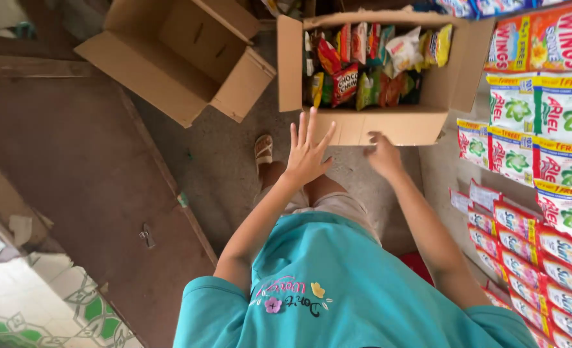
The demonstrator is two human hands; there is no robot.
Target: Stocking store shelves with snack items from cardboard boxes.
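Two bare hands reach toward a cardboard box (389, 125) that stands open on the grey floor (221, 167) in front of the person. Its near wall faces the hands, and its flaps stand up at the left and right ends. Inside, packed upright and close together, are snack packets (363, 61) in red, yellow, green and white.

Of the pair, the left hand (307, 151) is open, its fingers spread and pointing up toward the box; the fingertips overlap the lower left of the near wall, though whether they touch it cannot be told. It holds nothing. The right hand (384, 154) is just beside it, near the bottom edge of the same wall, with the fingers curled under; it is blurred, so whether it grips anything cannot be told.

A sandalled foot (263, 149) shows on the floor just left of the left wrist. A second, empty cardboard box (183, 58) lies open well to the left. Along the right edge hang rows of detergent sachets (537, 161) in red, green and white.
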